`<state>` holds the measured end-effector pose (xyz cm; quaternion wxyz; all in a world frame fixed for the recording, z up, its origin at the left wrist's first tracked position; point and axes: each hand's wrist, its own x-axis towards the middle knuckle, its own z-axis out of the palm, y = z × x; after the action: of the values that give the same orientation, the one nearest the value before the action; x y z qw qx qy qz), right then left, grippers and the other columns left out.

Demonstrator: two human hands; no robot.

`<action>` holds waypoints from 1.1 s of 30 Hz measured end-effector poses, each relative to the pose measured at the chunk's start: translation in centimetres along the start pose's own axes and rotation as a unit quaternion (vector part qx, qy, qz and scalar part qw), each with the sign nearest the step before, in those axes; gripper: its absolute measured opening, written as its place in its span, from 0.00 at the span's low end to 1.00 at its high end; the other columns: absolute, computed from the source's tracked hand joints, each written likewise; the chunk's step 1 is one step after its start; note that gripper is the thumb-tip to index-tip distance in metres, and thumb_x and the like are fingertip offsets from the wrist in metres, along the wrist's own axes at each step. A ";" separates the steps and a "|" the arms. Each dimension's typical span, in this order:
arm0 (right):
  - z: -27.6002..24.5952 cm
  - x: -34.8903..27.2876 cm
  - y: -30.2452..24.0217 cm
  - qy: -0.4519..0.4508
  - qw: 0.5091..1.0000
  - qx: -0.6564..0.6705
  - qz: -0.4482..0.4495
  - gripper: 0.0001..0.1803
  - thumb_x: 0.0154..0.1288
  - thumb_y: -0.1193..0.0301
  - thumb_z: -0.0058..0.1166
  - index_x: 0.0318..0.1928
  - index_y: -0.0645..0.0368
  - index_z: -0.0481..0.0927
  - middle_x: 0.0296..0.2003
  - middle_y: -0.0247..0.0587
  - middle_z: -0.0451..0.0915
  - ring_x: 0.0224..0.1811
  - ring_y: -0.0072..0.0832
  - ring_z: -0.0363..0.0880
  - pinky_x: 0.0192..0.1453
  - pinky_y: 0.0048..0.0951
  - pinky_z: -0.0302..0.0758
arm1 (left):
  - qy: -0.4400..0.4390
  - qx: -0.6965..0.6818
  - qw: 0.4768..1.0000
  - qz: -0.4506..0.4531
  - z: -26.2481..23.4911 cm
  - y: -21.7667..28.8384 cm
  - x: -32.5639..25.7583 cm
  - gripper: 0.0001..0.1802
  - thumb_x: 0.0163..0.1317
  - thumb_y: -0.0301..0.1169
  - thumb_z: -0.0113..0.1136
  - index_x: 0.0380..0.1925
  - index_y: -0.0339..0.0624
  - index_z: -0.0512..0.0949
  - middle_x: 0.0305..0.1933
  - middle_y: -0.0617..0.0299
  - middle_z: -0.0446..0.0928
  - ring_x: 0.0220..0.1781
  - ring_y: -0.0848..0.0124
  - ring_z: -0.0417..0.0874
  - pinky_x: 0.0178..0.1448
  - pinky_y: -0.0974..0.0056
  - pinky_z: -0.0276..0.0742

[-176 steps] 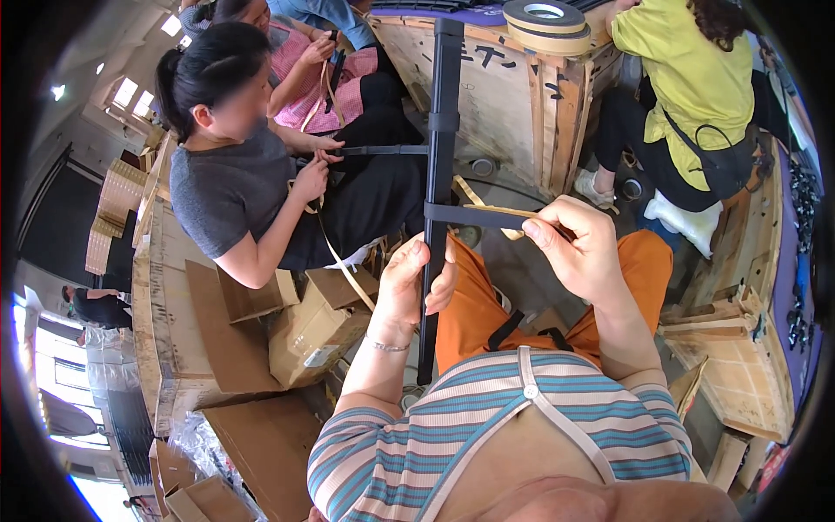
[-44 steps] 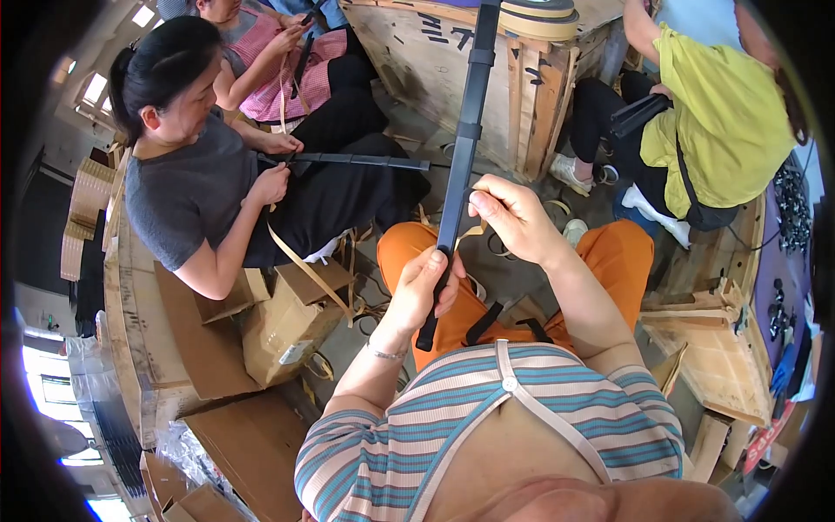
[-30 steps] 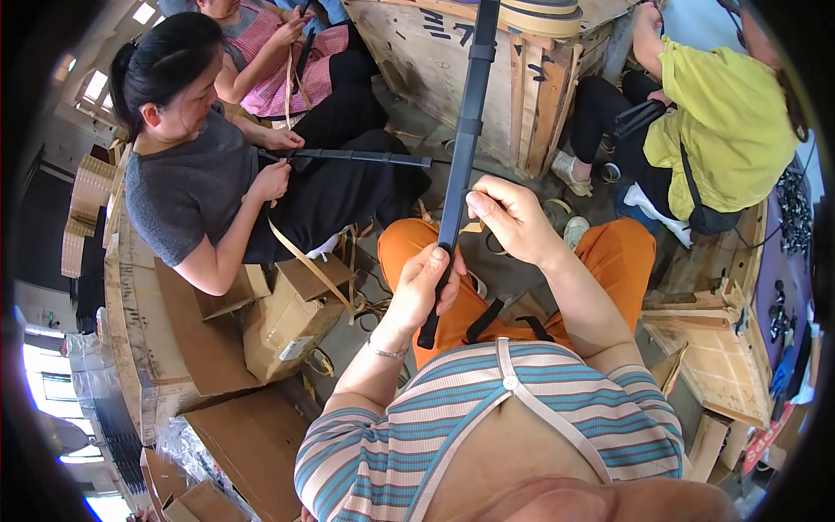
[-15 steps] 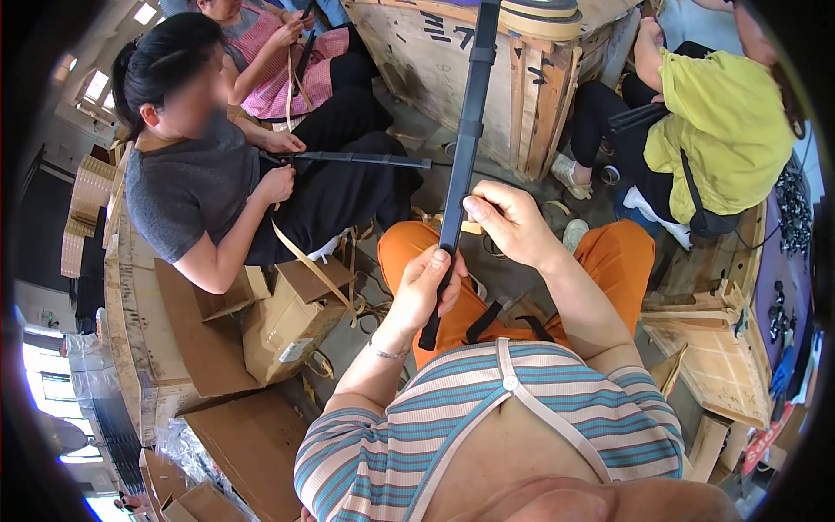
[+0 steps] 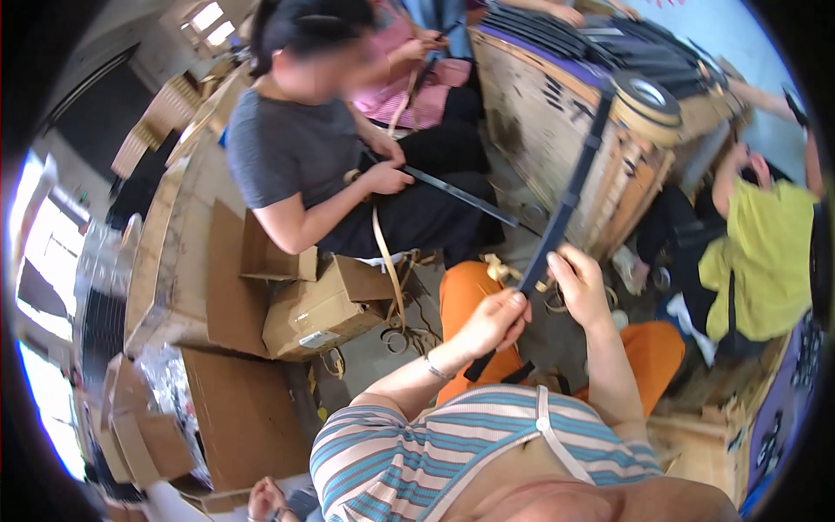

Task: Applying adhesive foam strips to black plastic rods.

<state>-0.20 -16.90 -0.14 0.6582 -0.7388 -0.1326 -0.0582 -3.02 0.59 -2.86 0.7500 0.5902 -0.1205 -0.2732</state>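
At centre: dark bar [image 5: 570,196], long axis near left to far right; left hand [image 5: 497,322] clamped on near part; right hand [image 5: 580,285] curled alongside, hold unclear. Far wooden crate [image 5: 515,97]: black markings [image 5: 557,94].

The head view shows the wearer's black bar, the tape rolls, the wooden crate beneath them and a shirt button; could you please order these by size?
1. Wooden crate
2. Black bar and tape rolls, unsure: bar longer, rolls wider
3. Shirt button

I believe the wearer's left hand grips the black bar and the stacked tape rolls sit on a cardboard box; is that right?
Not quite: the head view shows the stacked tape rolls on a wooden crate; the left hand grips the black bar.
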 end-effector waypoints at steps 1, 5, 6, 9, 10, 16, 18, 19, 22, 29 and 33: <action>0.0 -0.3 -0.4 -0.006 1.000 0.005 0.020 0.11 0.65 0.71 0.47 0.26 0.64 0.71 0.21 0.29 0.68 0.25 0.13 0.63 0.30 0.18 0.63 | 0.001 -0.009 1.000 -0.002 0.0 0.0 -0.4 0.21 0.70 0.45 0.35 0.30 0.39 0.67 0.11 0.67 0.62 0.09 0.79 0.59 0.15 0.74 0.54; 0.4 -0.6 0.0 -0.023 0.999 0.010 0.034 0.12 0.65 0.70 0.47 0.26 0.64 0.71 0.21 0.30 0.70 0.25 0.14 0.65 0.30 0.18 0.63 | 0.010 -0.003 1.000 -0.003 -0.1 -0.2 -1.3 0.20 0.70 0.45 0.34 0.30 0.39 0.66 0.11 0.68 0.61 0.10 0.80 0.59 0.15 0.75 0.54; 0.4 -0.7 -0.2 -0.023 0.999 -0.003 0.031 0.12 0.65 0.70 0.47 0.26 0.64 0.72 0.21 0.31 0.71 0.25 0.14 0.65 0.30 0.18 0.63 | 0.011 -0.008 1.000 -0.005 -0.1 -0.3 -1.4 0.20 0.70 0.45 0.34 0.30 0.39 0.66 0.11 0.68 0.61 0.10 0.80 0.59 0.15 0.75 0.54; 0.2 -1.0 -0.2 -0.021 0.999 -0.023 0.034 0.12 0.65 0.70 0.47 0.26 0.64 0.72 0.21 0.32 0.71 0.25 0.15 0.65 0.30 0.18 0.63 | 0.007 0.012 1.000 0.017 -0.1 -0.3 -1.4 0.20 0.70 0.44 0.34 0.30 0.39 0.66 0.12 0.68 0.61 0.10 0.80 0.58 0.15 0.75 0.54; 0.0 -0.8 -0.1 -0.018 0.999 -0.029 0.030 0.12 0.65 0.70 0.47 0.26 0.64 0.73 0.21 0.32 0.71 0.25 0.15 0.66 0.30 0.18 0.63 | 0.003 0.006 1.000 0.007 -0.2 -0.2 -1.0 0.20 0.70 0.44 0.34 0.30 0.39 0.66 0.12 0.68 0.61 0.10 0.80 0.58 0.15 0.75 0.54; 0.8 1.3 -0.5 -0.068 0.985 0.129 0.092 0.12 0.67 0.68 0.44 0.29 0.61 0.73 0.24 0.28 0.71 0.26 0.13 0.64 0.30 0.17 0.62 | 0.001 -0.112 0.992 -0.053 -1.7 1.1 -0.8 0.28 0.69 0.51 0.27 0.32 0.38 0.68 0.12 0.67 0.61 0.10 0.78 0.58 0.14 0.73 0.54; 0.4 1.7 0.4 -0.062 0.985 0.122 0.101 0.12 0.67 0.68 0.43 0.28 0.60 0.73 0.24 0.27 0.71 0.25 0.12 0.62 0.29 0.16 0.60 | -0.022 -0.147 0.986 -0.071 -2.2 1.2 0.1 0.28 0.69 0.51 0.28 0.32 0.37 0.68 0.13 0.66 0.61 0.10 0.78 0.58 0.14 0.74 0.54; 0.4 1.8 0.5 -0.062 0.987 0.124 0.085 0.13 0.67 0.67 0.44 0.28 0.60 0.73 0.23 0.27 0.70 0.24 0.12 0.61 0.28 0.15 0.59 | -0.027 -0.157 0.985 -0.071 -2.3 1.2 0.3 0.27 0.69 0.49 0.28 0.32 0.37 0.68 0.13 0.65 0.62 0.10 0.78 0.58 0.15 0.74 0.54; 0.2 1.1 0.9 -0.057 0.988 0.126 0.065 0.14 0.68 0.66 0.44 0.28 0.60 0.73 0.22 0.27 0.69 0.24 0.12 0.60 0.26 0.15 0.58 | -0.018 -0.118 0.990 -0.070 -1.9 0.9 0.3 0.25 0.69 0.47 0.29 0.32 0.36 0.68 0.14 0.65 0.62 0.10 0.78 0.58 0.15 0.74 0.54; 0.5 0.2 0.8 -0.069 0.962 0.252 0.076 0.12 0.68 0.67 0.43 0.31 0.61 0.72 0.24 0.29 0.68 0.23 0.13 0.61 0.26 0.15 0.59 | -0.015 -0.070 0.997 -0.010 -1.5 0.9 -0.5 0.25 0.69 0.49 0.33 0.31 0.36 0.67 0.14 0.67 0.62 0.11 0.80 0.59 0.16 0.75 0.55; 0.7 0.1 0.1 -0.020 0.996 0.006 -0.087 0.12 0.68 0.68 0.43 0.30 0.64 0.72 0.26 0.32 0.68 0.22 0.14 0.63 0.26 0.15 0.61 | 0.002 -0.019 1.000 0.013 -1.6 0.6 -0.3 0.26 0.69 0.50 0.33 0.31 0.36 0.67 0.13 0.67 0.62 0.11 0.81 0.59 0.16 0.76 0.55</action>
<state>-0.11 -16.18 -0.26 0.6521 -0.7215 -0.2100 -0.1003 -2.32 2.13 -2.64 0.7649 0.5746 -0.1220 -0.2644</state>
